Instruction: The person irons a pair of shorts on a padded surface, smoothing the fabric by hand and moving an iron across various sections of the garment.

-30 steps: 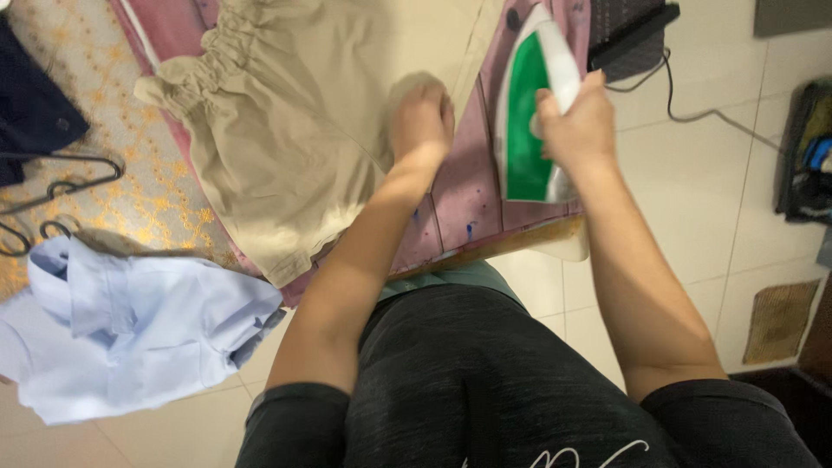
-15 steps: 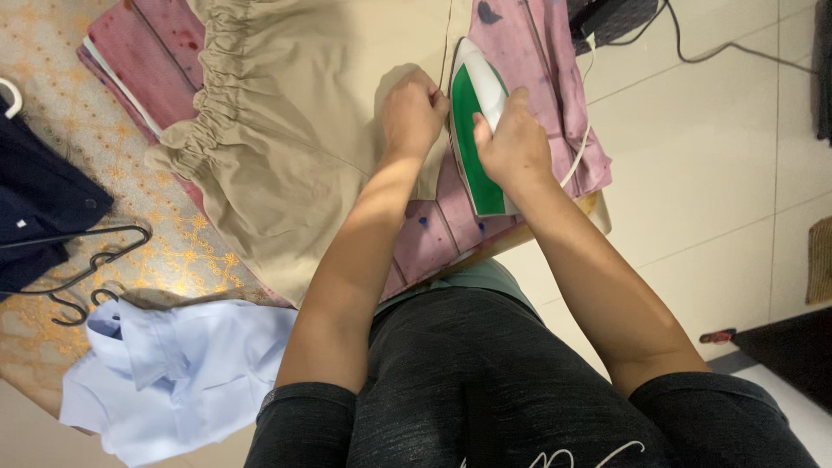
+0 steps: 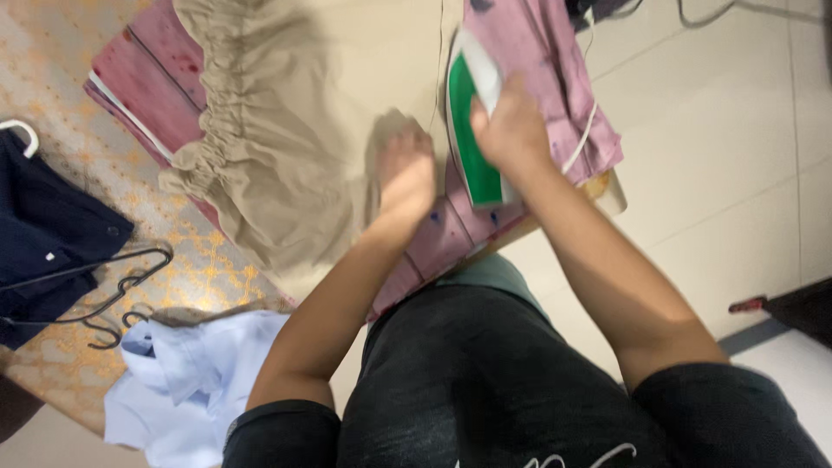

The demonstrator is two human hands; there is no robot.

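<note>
At upper centre, the right hand grips a green-and-white iron on the pink board cover, while the blurred left hand presses flat on beige trousers just beside it.

Left hand is motion-blurred; the beige garment and iron (tip) run off the top edge

A home, set up for ironing: a padded pink ironing board on a pale tiled floor, a patterned rug, wire hangers and loose shirts lying beside it.
</note>
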